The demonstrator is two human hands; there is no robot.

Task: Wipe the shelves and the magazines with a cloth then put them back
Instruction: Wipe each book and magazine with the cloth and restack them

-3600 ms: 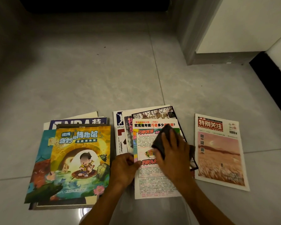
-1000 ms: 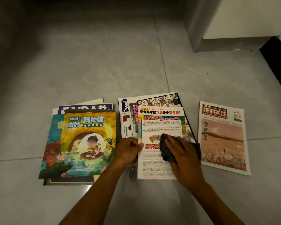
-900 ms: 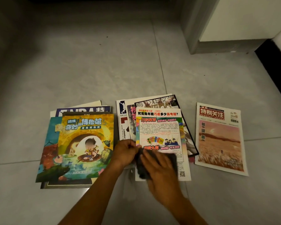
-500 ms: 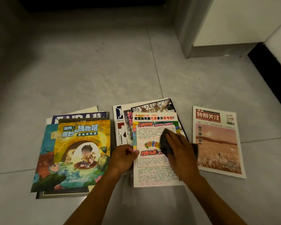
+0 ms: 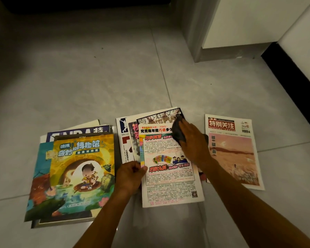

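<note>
Head view: a grey tiled floor (image 5: 79, 83) is seen from above, with magazines laid out in three groups. In the middle group, a white magazine with dense text and coloured headings (image 5: 170, 176) lies on top of several fanned-out issues (image 5: 131, 138). The left hand (image 5: 130, 173) is placed at the left edge of this top magazine, with the fingers curled in and the thumb laid on the cover edge, so that the edge is pinched. The right hand (image 5: 191, 142) is pressed down on a dark cloth (image 5: 177, 131) at the upper right corner of the same magazine; the fingers are spread fairly flat over the cloth, and only its far end is visible past the fingertips. Whether the cloth is gripped from beneath cannot be told.

To the left, a stack is topped by a yellow illustrated children's magazine (image 5: 82, 167), with a teal cover and a blue-titled issue (image 5: 79, 133) showing beneath it. To the right, apart from the middle group, a single magazine with a red title block and a pinkish landscape picture (image 5: 234, 154) lies flat on the floor. A white cabinet base (image 5: 240, 24) is noted at the upper right, with a black strip (image 5: 290, 72) running alongside it.
</note>
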